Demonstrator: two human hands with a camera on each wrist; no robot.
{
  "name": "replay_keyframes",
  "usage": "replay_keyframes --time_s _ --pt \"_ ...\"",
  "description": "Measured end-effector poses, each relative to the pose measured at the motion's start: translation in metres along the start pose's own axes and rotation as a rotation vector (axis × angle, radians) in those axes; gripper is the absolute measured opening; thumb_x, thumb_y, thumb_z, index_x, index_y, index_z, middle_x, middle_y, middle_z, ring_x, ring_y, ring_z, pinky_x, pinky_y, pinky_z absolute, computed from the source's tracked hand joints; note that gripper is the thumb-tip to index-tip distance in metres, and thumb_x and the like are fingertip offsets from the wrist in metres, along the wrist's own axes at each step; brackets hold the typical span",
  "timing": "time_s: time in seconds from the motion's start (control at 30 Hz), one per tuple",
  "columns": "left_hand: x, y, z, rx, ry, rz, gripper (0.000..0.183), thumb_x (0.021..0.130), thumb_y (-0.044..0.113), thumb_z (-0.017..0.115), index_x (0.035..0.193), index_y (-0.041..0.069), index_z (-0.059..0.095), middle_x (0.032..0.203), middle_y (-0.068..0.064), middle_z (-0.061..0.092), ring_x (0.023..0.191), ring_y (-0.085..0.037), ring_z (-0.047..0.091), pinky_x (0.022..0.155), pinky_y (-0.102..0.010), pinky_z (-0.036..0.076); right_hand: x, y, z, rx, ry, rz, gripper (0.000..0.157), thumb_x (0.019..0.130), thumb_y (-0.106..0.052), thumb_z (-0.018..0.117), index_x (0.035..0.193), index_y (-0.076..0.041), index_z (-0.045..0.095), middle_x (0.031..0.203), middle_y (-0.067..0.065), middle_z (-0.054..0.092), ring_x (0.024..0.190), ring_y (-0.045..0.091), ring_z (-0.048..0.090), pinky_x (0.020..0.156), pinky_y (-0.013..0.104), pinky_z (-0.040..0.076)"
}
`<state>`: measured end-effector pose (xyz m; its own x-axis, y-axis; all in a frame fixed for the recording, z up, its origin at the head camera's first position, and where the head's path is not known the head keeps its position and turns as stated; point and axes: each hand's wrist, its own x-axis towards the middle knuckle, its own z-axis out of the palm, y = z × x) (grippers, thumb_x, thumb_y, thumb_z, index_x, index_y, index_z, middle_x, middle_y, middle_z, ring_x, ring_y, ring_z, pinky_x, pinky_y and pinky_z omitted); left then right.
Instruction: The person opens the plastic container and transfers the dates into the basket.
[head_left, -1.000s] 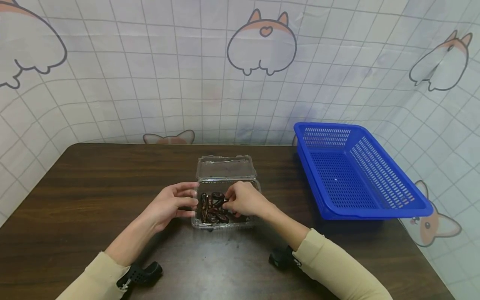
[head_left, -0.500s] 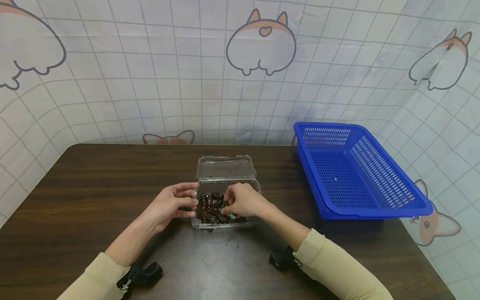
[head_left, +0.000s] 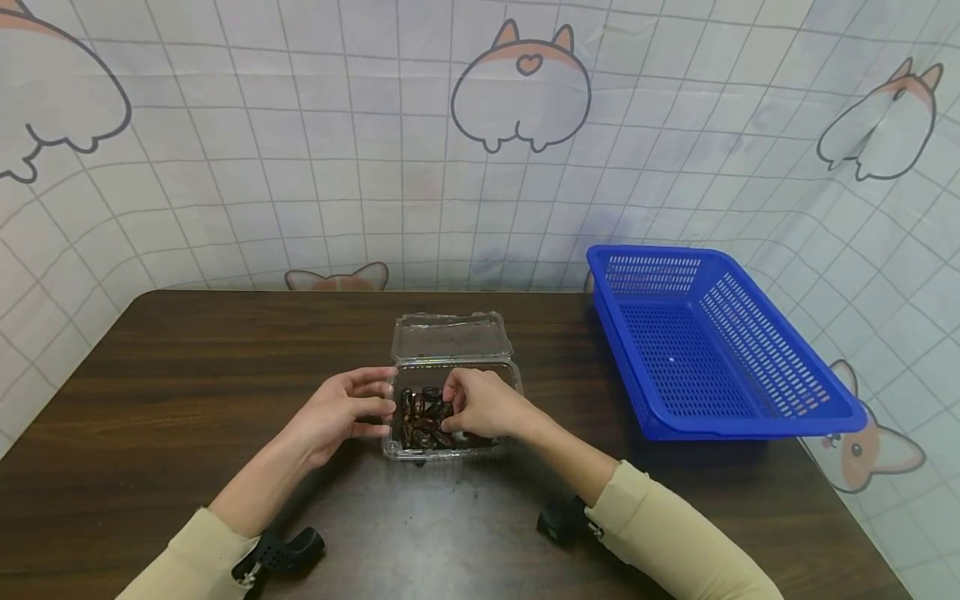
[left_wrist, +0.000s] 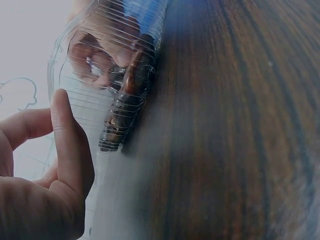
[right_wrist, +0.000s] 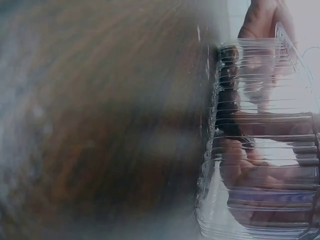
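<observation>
A clear plastic clamshell box stands on the table with its lid folded back. Glossy dark brown dates fill its left half. My left hand is at the box's left side, fingers and thumb spread along the wall; in the left wrist view the thumb stands at the rim. Reaching over the right side, my right hand is inside the box, with thumb and curled fingers around a date at the right edge of the group. That date is mostly hidden. Through the ribbed plastic, the right wrist view shows these curled fingers.
To the right, a blue perforated basket stands near the table's right edge. The dark wood table extends on both sides of the box. A white grid-patterned cloth hangs behind it.
My right hand has shifted slightly left within the box, its fingertips now against the group of dates. The left hand, box and basket hold their places.
</observation>
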<state>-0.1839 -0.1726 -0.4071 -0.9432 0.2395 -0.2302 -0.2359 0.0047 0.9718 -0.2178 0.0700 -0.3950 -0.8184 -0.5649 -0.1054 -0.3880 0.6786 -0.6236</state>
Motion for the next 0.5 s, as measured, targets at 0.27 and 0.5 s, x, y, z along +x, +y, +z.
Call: replay_keyframes --time_s 0.27,0.5 --pt "0.0009 -0.0008 -0.0005 0.009 0.005 0.002 0.058 0.096 -0.002 0.065 0.150 -0.004 0.044 0.106 -0.005 0.057 0.086 -0.019 0.062 0.074 -0.035 0.062 -0.0017 0.0002 -0.0013 0.038 0.023 -0.017 0.027 0.086 -0.011 0.083 0.101 -0.010 0.060 0.084 -0.002 0.061 0.074 0.013 0.058 0.069 0.031 0.049" --pt "0.0009 -0.0017 0.0001 0.011 0.004 0.008 0.060 0.096 -0.001 0.066 0.151 -0.004 0.042 0.108 -0.006 0.057 0.086 -0.019 0.062 0.073 -0.034 0.062 -0.0042 -0.0009 -0.0040 0.100 0.052 -0.029 0.025 0.088 -0.013 0.079 0.103 -0.010 0.060 0.081 -0.003 0.063 0.068 0.014 0.057 0.063 0.029 0.046"
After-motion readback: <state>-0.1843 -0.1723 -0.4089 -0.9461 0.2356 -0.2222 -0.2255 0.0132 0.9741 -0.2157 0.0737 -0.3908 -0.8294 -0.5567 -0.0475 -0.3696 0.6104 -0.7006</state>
